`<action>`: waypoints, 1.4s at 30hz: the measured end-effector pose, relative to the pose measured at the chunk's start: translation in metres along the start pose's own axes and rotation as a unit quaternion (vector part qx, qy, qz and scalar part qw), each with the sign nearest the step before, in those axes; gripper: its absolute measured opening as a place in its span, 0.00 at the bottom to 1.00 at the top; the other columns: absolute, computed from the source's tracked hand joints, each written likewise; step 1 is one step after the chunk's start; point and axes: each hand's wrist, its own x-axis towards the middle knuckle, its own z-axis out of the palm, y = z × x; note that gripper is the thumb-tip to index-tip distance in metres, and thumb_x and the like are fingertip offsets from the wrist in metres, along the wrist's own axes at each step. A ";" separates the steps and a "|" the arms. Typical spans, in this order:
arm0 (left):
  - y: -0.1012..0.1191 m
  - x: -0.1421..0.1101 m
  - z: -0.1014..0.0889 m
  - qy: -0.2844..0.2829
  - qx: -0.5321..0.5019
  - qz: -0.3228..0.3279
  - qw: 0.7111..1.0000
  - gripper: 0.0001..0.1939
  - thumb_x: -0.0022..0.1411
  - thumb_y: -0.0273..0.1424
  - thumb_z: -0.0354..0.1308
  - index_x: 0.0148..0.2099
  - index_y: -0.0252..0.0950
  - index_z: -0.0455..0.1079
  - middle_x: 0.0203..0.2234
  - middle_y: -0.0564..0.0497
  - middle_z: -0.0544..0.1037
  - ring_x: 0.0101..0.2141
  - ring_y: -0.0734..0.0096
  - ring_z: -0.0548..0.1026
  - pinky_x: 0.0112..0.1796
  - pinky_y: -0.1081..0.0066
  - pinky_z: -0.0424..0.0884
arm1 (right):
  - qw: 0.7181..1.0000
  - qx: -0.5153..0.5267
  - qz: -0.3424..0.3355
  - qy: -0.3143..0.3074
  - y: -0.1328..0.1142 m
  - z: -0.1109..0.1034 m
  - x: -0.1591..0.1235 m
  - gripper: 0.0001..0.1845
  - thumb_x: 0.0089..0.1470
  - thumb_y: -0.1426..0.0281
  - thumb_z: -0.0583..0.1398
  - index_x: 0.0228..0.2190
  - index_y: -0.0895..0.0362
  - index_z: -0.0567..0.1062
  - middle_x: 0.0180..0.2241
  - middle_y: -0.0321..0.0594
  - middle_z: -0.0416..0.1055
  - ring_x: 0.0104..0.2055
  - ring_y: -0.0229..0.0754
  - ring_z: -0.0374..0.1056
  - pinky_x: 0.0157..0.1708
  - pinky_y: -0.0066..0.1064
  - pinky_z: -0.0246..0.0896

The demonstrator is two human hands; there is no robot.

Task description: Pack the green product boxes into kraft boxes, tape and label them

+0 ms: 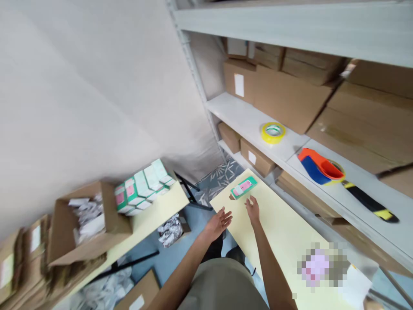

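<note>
A small green and white box (243,187) with a pink patch lies flat near the far end of a pale yellow table (284,237). My right hand (252,209) reaches over the table just short of that box, fingers apart and holding nothing. My left hand (219,222) hovers at the table's left edge, palm up, fingers spread and empty. Across the gap, a stack of similar green and white boxes (142,186) sits on a second yellow table (151,217).
An open cardboard box (84,228) of white packets stands beside that stack. Grey shelving on the right holds brown cartons (284,92), a yellow tape roll (272,132) and an orange and blue tape dispenser (319,167). More boxes and crumpled paper lie on the floor.
</note>
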 end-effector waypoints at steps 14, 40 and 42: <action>0.057 -0.086 -0.160 0.076 -0.186 0.087 0.976 0.04 0.76 0.25 0.59 0.44 0.34 0.74 0.48 0.41 0.84 0.43 0.66 0.85 0.46 0.70 0.79 | 0.966 0.048 0.126 -0.221 -0.015 0.135 -0.147 0.37 0.40 0.36 0.68 0.40 0.52 0.79 0.43 0.51 0.83 0.36 0.55 0.82 0.39 0.49 0.80; 0.232 -0.273 -0.646 0.420 -0.314 0.474 0.707 0.29 0.57 0.43 0.76 0.27 0.40 0.56 0.15 0.64 0.61 0.16 0.82 0.55 0.18 0.78 0.52 | 0.864 -0.090 -0.074 -0.490 -0.214 0.449 -0.342 0.41 0.50 0.31 0.67 0.46 0.54 0.84 0.47 0.54 0.85 0.46 0.59 0.83 0.48 0.50 0.78; 0.234 -0.283 -0.635 0.407 -0.279 0.531 0.689 0.30 0.57 0.43 0.75 0.26 0.41 0.54 0.15 0.64 0.58 0.17 0.82 0.54 0.19 0.78 0.51 | 0.865 -0.082 -0.084 -0.488 -0.221 0.448 -0.344 0.38 0.52 0.34 0.68 0.46 0.53 0.85 0.48 0.54 0.85 0.46 0.59 0.83 0.48 0.51 0.78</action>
